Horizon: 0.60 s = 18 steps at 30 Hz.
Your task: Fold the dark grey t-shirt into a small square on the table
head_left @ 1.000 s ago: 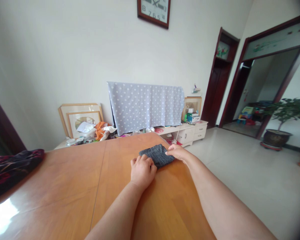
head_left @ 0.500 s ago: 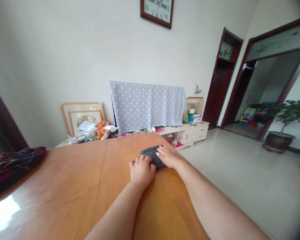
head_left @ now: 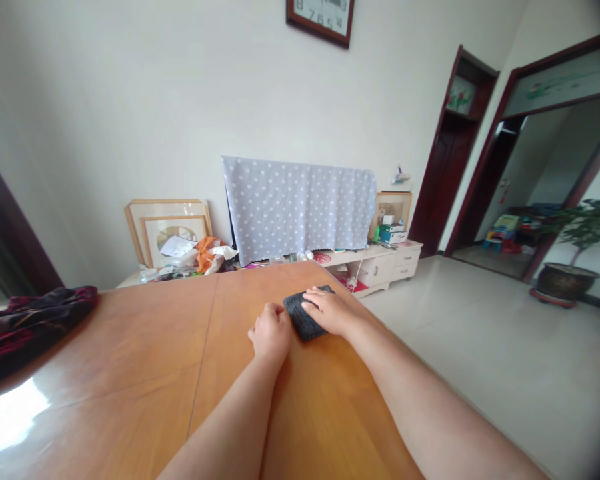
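A dark grey, ribbed, folded piece of knitted fabric (head_left: 303,321) lies on the wooden table (head_left: 150,347) near its right side. My right hand (head_left: 325,310) rests flat on top of the fabric, fingers stretched out, hiding part of its upper right. Just left of the fabric, my left hand (head_left: 271,332) rests on the table with its fingers curled in. Nothing shows inside those curled fingers, and the knuckles are close to the fabric's left edge.
A dark and red garment (head_left: 40,320) lies at the table's left. Beyond the far edge stands a white low cabinet (head_left: 403,260) with a polka-dot cloth (head_left: 300,210) draped above it. Picture frames (head_left: 135,233) and clutter sit at its left; a potted plant (head_left: 570,280) stands right.
My left hand has come off the fabric and moved left, curling its fingers. My right hand stays on the fabric, which now shows more of its left side. The view has shifted slightly.
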Each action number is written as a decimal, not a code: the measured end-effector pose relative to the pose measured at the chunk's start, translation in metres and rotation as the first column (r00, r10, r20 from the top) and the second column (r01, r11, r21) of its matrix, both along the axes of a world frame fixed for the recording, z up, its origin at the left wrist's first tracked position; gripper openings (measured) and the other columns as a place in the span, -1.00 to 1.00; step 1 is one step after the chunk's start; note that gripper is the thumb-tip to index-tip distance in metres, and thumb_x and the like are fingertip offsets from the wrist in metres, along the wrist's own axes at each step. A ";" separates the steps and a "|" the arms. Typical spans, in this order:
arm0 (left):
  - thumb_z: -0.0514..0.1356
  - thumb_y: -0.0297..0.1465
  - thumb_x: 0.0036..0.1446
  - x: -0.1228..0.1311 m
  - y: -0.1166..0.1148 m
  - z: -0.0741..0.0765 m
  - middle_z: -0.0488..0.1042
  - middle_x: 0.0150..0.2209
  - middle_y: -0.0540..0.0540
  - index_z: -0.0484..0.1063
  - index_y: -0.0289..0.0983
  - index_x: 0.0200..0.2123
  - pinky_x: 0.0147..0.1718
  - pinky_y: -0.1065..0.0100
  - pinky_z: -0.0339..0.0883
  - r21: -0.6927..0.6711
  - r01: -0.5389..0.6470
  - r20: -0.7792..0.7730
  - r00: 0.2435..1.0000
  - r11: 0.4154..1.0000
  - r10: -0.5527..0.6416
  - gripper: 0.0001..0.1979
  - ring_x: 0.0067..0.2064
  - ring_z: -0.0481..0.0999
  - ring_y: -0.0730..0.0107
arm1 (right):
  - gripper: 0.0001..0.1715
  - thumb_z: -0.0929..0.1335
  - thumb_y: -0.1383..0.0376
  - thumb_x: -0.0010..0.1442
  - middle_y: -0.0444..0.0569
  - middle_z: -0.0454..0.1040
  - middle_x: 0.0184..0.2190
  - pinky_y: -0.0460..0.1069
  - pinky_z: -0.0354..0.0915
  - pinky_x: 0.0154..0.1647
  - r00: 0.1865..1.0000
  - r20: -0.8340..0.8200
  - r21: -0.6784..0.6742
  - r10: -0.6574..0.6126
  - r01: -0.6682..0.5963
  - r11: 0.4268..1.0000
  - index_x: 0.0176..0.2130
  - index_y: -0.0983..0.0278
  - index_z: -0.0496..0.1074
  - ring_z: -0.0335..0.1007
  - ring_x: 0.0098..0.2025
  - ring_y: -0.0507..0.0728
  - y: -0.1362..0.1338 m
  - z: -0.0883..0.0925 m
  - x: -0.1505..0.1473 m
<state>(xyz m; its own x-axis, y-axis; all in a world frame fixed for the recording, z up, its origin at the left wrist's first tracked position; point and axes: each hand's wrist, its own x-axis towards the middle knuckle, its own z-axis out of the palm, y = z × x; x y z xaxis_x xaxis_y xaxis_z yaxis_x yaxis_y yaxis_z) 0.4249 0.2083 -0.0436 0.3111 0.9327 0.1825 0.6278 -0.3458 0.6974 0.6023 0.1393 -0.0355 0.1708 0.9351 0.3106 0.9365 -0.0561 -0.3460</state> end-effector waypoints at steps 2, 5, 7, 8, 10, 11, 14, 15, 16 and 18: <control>-0.03 -0.34 0.22 0.001 0.000 -0.003 0.60 -0.18 -0.08 0.40 -0.10 -0.20 0.04 0.00 0.13 0.014 0.019 -0.011 1.000 1.000 -0.019 -0.78 -0.01 0.50 0.10 | -0.36 0.17 -0.01 0.37 0.02 0.21 0.32 0.14 -0.12 0.40 0.998 0.028 -0.077 0.049 -0.047 0.996 0.28 0.22 0.30 0.01 0.39 0.23 0.002 -0.004 -0.005; 0.02 -0.32 0.19 0.002 -0.004 -0.004 0.59 -0.15 -0.06 0.42 -0.09 -0.21 0.05 -0.02 0.10 0.066 0.059 -0.027 0.998 0.996 -0.057 -0.81 0.02 0.46 0.10 | -0.34 0.19 -0.02 0.36 0.02 0.20 0.33 0.17 -0.19 0.42 0.998 0.021 -0.117 0.062 -0.059 0.991 0.29 0.21 0.28 -0.01 0.40 0.24 0.004 -0.009 -0.006; 0.04 -0.31 0.18 0.004 -0.008 -0.003 0.57 -0.10 -0.05 0.43 -0.08 -0.20 0.05 -0.03 0.09 0.115 0.094 -0.038 0.995 0.989 -0.091 -0.81 0.04 0.43 0.09 | -0.38 0.23 0.00 0.34 0.01 0.24 0.31 0.12 -0.12 0.40 0.998 -0.048 -0.071 0.045 -0.048 0.996 0.27 0.20 0.32 0.04 0.38 0.22 0.006 -0.010 -0.002; 0.05 -0.32 0.18 0.004 -0.010 -0.002 0.55 -0.08 -0.05 0.44 -0.08 -0.20 0.05 -0.02 0.08 0.135 0.114 -0.041 0.993 0.984 -0.109 -0.80 0.05 0.42 0.09 | -0.41 0.23 0.02 0.34 0.00 0.28 0.29 0.09 -0.04 0.38 0.994 -0.108 -0.023 0.021 -0.023 0.999 0.24 0.19 0.35 0.11 0.35 0.20 0.006 -0.009 0.001; 0.04 -0.33 0.18 0.005 -0.013 0.001 0.53 -0.07 -0.05 0.45 -0.08 -0.20 0.07 0.01 0.08 0.156 0.146 -0.037 0.989 0.977 -0.142 -0.80 0.06 0.41 0.11 | -0.51 0.21 0.07 0.35 -0.03 0.42 0.18 0.03 0.14 0.26 0.967 -0.251 0.090 -0.052 0.077 0.993 0.15 0.17 0.43 0.29 0.23 0.16 0.007 -0.005 0.010; 0.04 -0.35 0.18 0.006 -0.015 0.002 0.52 -0.07 -0.04 0.45 -0.08 -0.21 0.06 0.03 0.09 0.157 0.162 -0.032 0.987 0.974 -0.158 -0.79 0.06 0.40 0.13 | -0.56 0.21 0.10 0.34 -0.05 0.50 0.09 0.01 0.22 0.19 0.946 -0.313 0.135 -0.085 0.133 0.982 0.07 0.17 0.48 0.38 0.14 0.15 0.006 -0.003 0.015; 0.08 -0.36 0.14 0.006 -0.021 0.005 0.48 -0.06 -0.04 0.43 -0.09 -0.21 0.03 0.13 0.14 0.174 0.257 -0.045 0.966 0.951 -0.253 -0.82 0.05 0.39 0.18 | -0.71 0.28 0.17 0.27 -0.09 0.60 -0.21 -0.04 0.34 -0.05 0.882 -0.454 0.177 -0.125 0.227 0.958 -0.18 0.21 0.54 0.50 -0.12 0.12 0.003 0.006 0.030; 0.11 -0.35 0.12 0.006 -0.023 0.006 0.47 -0.06 -0.04 0.42 -0.09 -0.20 0.01 0.15 0.15 0.194 0.307 -0.068 0.952 0.932 -0.299 -0.82 0.04 0.39 0.18 | -0.76 0.30 0.20 0.24 -0.09 0.59 -0.29 -0.06 0.35 -0.12 0.859 -0.494 0.165 -0.130 0.240 0.957 -0.23 0.22 0.53 0.50 -0.19 0.10 0.002 0.008 0.034; 0.15 -0.34 0.08 0.006 -0.025 0.006 0.46 -0.06 -0.04 0.41 -0.09 -0.19 0.00 0.16 0.16 0.220 0.356 -0.098 0.934 0.908 -0.343 -0.81 0.03 0.38 0.18 | -0.79 0.32 0.21 0.21 -0.10 0.58 -0.34 -0.08 0.35 -0.18 0.837 -0.530 0.150 -0.133 0.248 0.957 -0.25 0.24 0.52 0.49 -0.24 0.09 0.000 0.010 0.037; 0.20 -0.35 0.02 0.006 -0.028 0.005 0.44 -0.08 -0.04 0.39 -0.09 -0.18 -0.02 0.17 0.16 0.273 0.425 -0.165 0.905 0.863 -0.393 -0.76 0.00 0.37 0.16 | -0.81 0.33 0.22 0.19 -0.09 0.55 -0.43 -0.11 0.33 -0.31 0.801 -0.579 0.112 -0.154 0.265 0.958 -0.27 0.26 0.51 0.47 -0.36 0.06 -0.002 0.012 0.040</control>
<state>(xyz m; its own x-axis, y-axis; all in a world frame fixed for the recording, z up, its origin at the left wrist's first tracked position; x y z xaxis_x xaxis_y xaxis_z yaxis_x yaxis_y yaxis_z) 0.4310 0.1801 -0.0389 0.6840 0.6252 0.3759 0.4458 -0.7661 0.4629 0.6424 0.1374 -0.0236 0.5517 0.7934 0.2570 0.5495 -0.1140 -0.8277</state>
